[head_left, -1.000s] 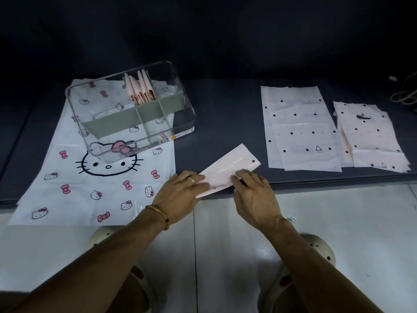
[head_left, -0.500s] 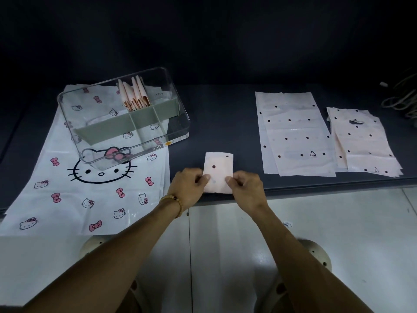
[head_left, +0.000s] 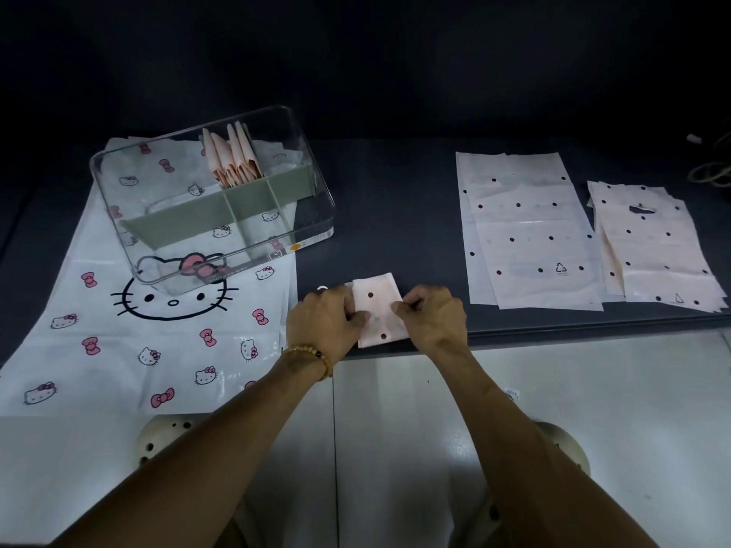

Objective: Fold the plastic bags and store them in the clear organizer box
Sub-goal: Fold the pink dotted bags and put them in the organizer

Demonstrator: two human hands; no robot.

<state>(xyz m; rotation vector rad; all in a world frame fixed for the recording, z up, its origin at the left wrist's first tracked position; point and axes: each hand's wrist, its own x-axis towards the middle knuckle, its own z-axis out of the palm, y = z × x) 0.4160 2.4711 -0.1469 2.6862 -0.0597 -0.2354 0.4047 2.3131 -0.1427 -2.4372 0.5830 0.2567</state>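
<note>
A small folded pink bag with dark dots (head_left: 377, 310) lies at the front edge of the dark table. My left hand (head_left: 326, 324) pinches its left side and my right hand (head_left: 433, 322) pinches its right side. The clear organizer box (head_left: 316, 207) with grey dividers sits to the left rear, and several folded pink bags (head_left: 233, 160) stand upright in its back middle compartment. Flat dotted bags (head_left: 526, 231) lie spread to the right, with a second stack (head_left: 652, 247) beside them.
A large white cat-print bag (head_left: 118, 342) lies under the box and hangs over the table's front edge. Cables (head_left: 712, 168) rest at the far right. Below the table edge is pale floor (head_left: 593, 389).
The long folded strip was folded over into a short upright rectangle. Both hands moved to its two sides and now pinch it.
</note>
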